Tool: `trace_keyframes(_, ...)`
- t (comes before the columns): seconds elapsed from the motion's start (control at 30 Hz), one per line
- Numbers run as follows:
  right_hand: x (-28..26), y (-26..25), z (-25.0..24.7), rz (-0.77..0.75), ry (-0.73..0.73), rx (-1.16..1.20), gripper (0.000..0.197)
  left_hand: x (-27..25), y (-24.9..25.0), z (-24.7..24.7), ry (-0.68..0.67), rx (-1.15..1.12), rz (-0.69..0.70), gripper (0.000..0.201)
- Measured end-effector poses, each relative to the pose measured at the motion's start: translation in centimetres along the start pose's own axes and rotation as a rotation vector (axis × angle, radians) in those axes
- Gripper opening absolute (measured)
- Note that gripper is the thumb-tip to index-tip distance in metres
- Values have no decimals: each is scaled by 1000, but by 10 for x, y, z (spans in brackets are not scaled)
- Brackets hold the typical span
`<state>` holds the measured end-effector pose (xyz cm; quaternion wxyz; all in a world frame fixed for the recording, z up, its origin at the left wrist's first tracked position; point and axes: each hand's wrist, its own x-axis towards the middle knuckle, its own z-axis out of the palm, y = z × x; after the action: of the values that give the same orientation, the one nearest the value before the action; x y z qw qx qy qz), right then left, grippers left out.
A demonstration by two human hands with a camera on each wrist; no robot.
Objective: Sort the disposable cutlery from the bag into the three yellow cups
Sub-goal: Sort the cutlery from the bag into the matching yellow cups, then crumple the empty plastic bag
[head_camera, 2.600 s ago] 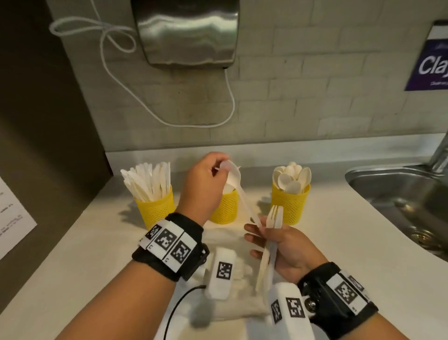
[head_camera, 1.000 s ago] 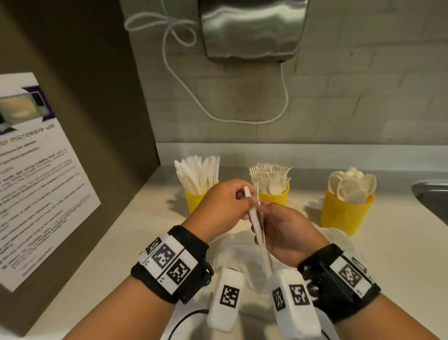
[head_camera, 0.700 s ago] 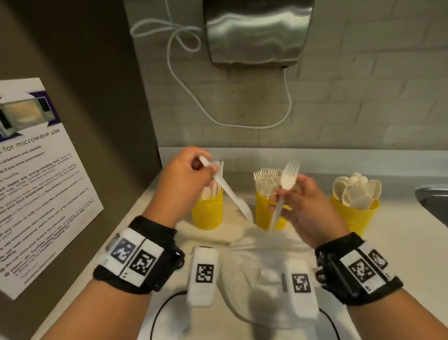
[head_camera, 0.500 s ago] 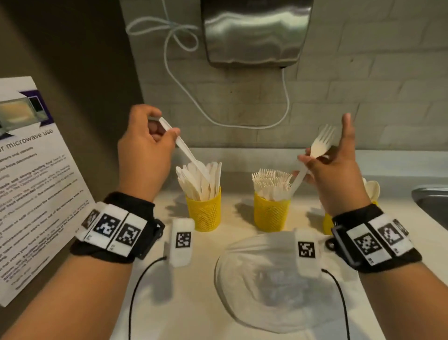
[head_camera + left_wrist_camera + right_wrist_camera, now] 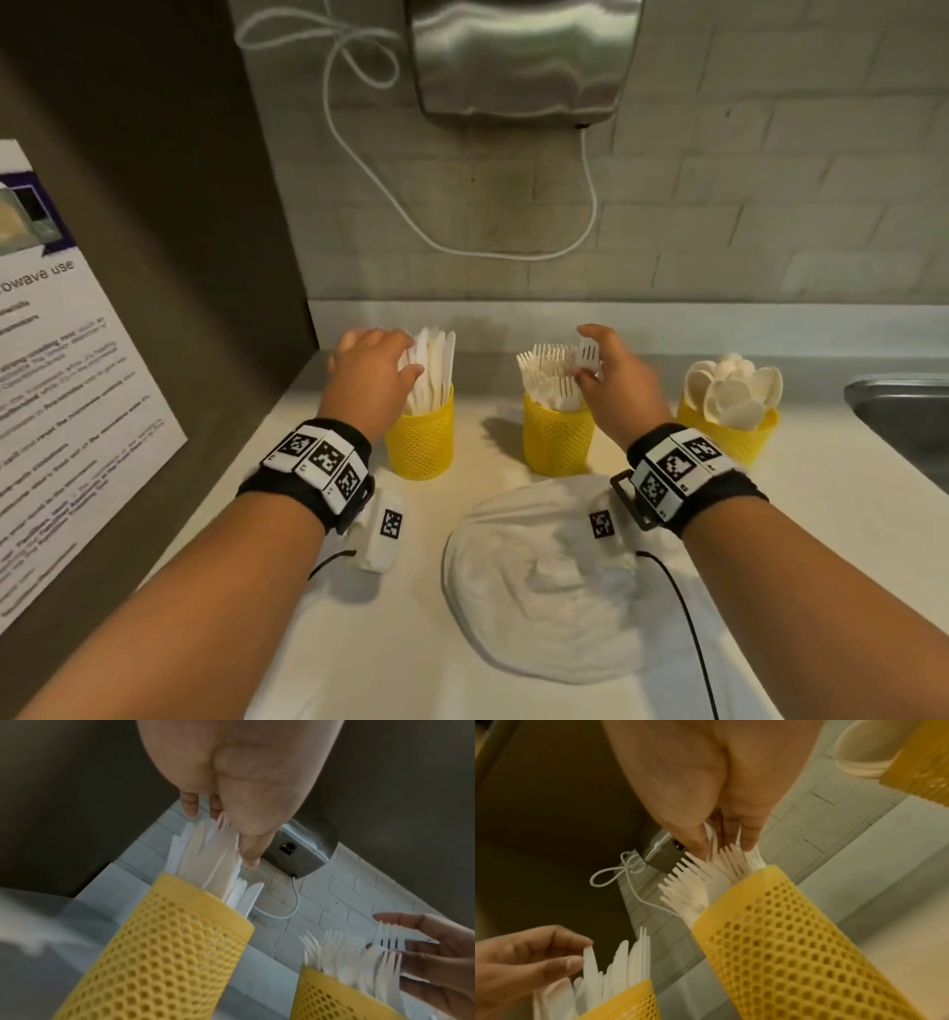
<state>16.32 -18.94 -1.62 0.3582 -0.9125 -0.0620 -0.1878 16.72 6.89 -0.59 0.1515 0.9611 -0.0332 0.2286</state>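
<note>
Three yellow mesh cups stand in a row on the white counter (image 5: 821, 539): the knife cup (image 5: 420, 447), the fork cup (image 5: 557, 442) and the spoon cup (image 5: 739, 437). In front of them the white plastic bag (image 5: 549, 580) lies flat. My left hand (image 5: 408, 362) is at the top of the knife cup and pinches a white knife (image 5: 589, 961) standing among the others. Over the fork cup, my right hand (image 5: 585, 360) pinches the head of a white fork (image 5: 589, 354), which stands higher than the rest. In the wrist views, fingers touch the knife tips (image 5: 205, 850) and the fork tines (image 5: 726, 854).
A steel sink (image 5: 904, 416) lies at the right edge. A hand dryer (image 5: 518, 56) with a looped white cord (image 5: 462, 241) hangs on the brick wall behind. A dark side wall with a printed notice (image 5: 67, 411) bounds the left. Black cables trail from my wrists.
Both hands came apart and rose with a knife and a fork, then dropped to the cups. The knife now stands in the left cup and the fork in the middle cup.
</note>
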Motion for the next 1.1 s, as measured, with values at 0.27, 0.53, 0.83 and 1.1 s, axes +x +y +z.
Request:
trace_keyframes(0.27, -30, 18, -39, 126, 80, 17, 57, -76, 42, -25, -60, -268, 88, 56)
trace_keyframes(0.53, -101, 43, -52, 275, -767, -392, 127, -107, 66, 36, -982, 89, 188, 142)
trace_keyframes(0.83, -124, 5, -21, 75, -918, -299, 26, -101, 106, 50, -749, -271, -41, 23)
trace_keyframes(1.1, -124, 1, -22, 588, -561, 785, 42, -146, 162, 13, -648, -1004, -125, 34)
